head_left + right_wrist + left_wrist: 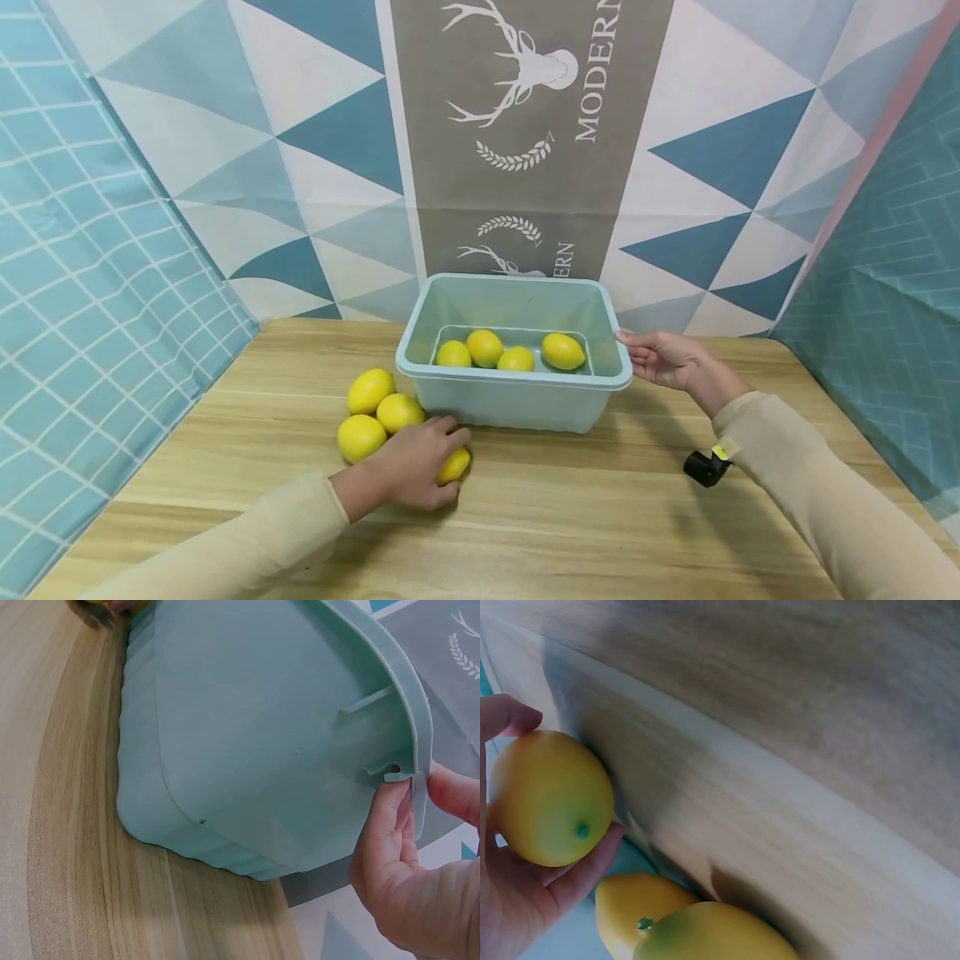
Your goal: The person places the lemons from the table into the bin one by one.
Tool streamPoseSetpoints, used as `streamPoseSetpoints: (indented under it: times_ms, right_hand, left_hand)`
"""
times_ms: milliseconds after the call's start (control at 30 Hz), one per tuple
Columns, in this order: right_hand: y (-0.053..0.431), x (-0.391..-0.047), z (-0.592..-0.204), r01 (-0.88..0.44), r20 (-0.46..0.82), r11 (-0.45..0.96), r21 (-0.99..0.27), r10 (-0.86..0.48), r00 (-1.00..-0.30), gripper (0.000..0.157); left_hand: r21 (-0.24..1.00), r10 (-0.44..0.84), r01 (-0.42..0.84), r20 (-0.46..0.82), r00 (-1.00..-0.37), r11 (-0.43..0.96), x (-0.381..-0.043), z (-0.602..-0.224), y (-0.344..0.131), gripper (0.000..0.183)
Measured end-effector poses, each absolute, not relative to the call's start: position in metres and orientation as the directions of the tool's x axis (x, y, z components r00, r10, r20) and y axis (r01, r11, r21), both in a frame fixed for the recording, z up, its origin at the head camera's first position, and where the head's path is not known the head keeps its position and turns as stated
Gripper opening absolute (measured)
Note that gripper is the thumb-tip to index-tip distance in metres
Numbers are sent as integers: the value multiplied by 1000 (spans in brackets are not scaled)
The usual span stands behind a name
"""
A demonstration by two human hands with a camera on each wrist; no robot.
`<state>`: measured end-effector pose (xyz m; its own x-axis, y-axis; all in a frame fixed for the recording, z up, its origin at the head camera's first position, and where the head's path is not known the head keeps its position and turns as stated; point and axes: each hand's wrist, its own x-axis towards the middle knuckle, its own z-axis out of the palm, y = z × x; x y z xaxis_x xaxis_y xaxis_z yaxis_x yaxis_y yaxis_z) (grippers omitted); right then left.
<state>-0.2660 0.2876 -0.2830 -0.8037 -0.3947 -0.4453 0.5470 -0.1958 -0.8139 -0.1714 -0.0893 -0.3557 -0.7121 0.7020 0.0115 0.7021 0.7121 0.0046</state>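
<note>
In front of the near left corner of a light blue plastic bin (517,400), my left hand (420,462) grips a yellow lemon (453,467). The left wrist view shows thumb and fingers curled round this lemon (553,799), its green tip exposed. Several more lemons lie beside that hand, among them one lemon (371,391) at the back of the group. My right hand (663,358) pinches the bin's right rim, thumb outside and fingers under the lip, clearest in the right wrist view (420,855). Inside the bin, several lemons rest on the floor, including a lemon (562,352) at the right.
The bin stands on a wooden table (570,517), close to a patterned back wall cloth (517,183). Blue tiled cloth (97,275) hangs at the left side and another blue cloth (892,275) at the right. A black camera (707,468) sticks out from the right sleeve.
</note>
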Motion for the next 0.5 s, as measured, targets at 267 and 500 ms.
streamPoseSetpoints:
  times_ms: [267,500]
  right_hand:
    - [289,-266,-282,555,-446,-200,-808,-407,-797,17]
    - [288,-267,-283,556,-445,-200,-807,-412,-795,18]
  left_hand:
    - [20,687,687,-17,-726,726,-170,-356,-89,49]
    - [61,691,688,-49,-721,723,-170,-357,-89,45]
